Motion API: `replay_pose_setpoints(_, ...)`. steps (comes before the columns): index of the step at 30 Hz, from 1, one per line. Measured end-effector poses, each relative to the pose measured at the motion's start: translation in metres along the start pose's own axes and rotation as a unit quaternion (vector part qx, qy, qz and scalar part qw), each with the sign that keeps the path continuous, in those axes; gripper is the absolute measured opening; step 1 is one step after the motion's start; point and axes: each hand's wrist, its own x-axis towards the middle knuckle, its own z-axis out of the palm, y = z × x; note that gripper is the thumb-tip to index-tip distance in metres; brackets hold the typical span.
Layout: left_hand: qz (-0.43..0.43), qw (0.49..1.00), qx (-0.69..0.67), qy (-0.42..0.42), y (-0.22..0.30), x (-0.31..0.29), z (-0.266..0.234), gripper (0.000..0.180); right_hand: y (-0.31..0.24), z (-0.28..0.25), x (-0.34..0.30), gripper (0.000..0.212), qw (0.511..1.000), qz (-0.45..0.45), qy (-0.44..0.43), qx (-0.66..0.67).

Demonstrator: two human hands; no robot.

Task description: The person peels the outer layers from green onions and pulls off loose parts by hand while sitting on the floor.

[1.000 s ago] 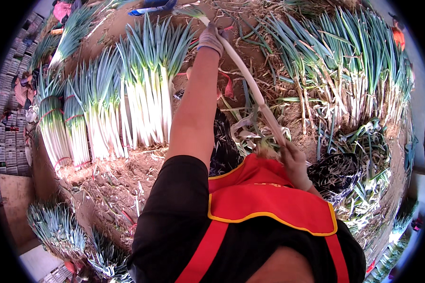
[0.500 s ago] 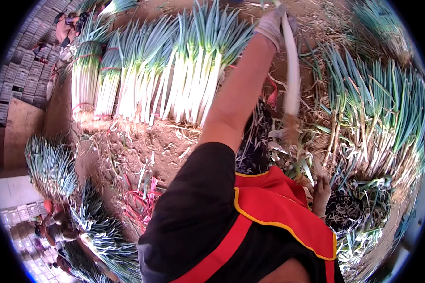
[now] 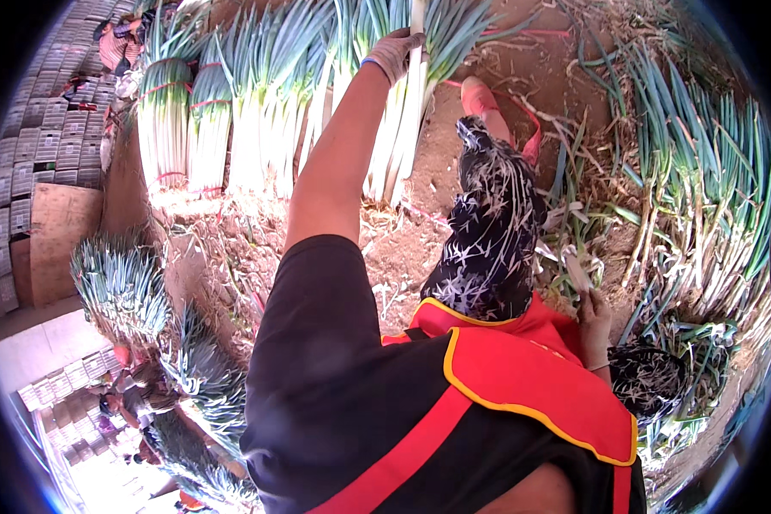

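- Since half a second ago, the left hand (image 3: pixel 391 56) has swung leftward with its long onion stalk (image 3: pixel 414 94), from above the littered ground to the right end of the standing row; the view has shifted a little too.
- The left grip is pinching the stalk, gloved fingers and thumb closed around its white shaft.
- That stalk is near upright, in front of the row of cleaned onions (image 3: pixel 270 111); whether its lower end touches the ground (image 3: pixel 441 163) cannot be told.
- The right hand (image 3: pixel 594 325) is low beside the red apron (image 3: pixel 544 385), well apart from the left one.
- A pale strip (image 3: pixel 576 272) meets the right fingertips; whether that grip pinches it cannot be told.
- At the row's left end, two tied bundles (image 3: pixel 164 116) stand side by side, bound with red bands.
- Between the row and the right-hand pile, a leg in dark patterned cloth (image 3: pixel 493 227) reaches forward to an orange-pink shoe (image 3: pixel 478 98), with a red ribbon (image 3: pixel 532 146) just beside it.
- On the right, a pile of uncleaned onions (image 3: pixel 702 163) leans, green leaves up, with leaf scraps (image 3: pixel 702 343) below it.
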Motion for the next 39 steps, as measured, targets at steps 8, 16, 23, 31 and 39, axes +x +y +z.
replay_pose_setpoints(8, -0.125, 0.990, 0.017, 0.069, -0.109, 0.011, -0.062, 0.038, 0.016, -0.001, 0.015, 0.030, 0.988, -0.005, -0.023, -0.153)
replay_pose_setpoints(16, -0.053, 0.873, 0.478, 0.076, -0.161, 0.024, -0.078, 0.057, 0.009, 0.010, 0.030, 0.035, 0.992, 0.023, -0.028, -0.117)
replay_pose_setpoints(23, -0.019, 0.854, 0.504, 0.128, -0.148, 0.010, -0.061, 0.066, 0.024, 0.011, 0.050, 0.030, 0.987, 0.019, -0.054, -0.147)
replay_pose_setpoints(31, 0.042, 0.956, 0.285, 0.054, -0.168, 0.007, -0.083, 0.065, 0.052, -0.044, 0.142, 0.035, 0.973, -0.041, 0.058, -0.221)
replay_pose_setpoints(39, -0.034, 0.934, 0.312, 0.168, -0.105, -0.036, -0.057, 0.077, 0.216, -0.117, 0.234, 0.055, 0.882, 0.251, 0.213, -0.336)
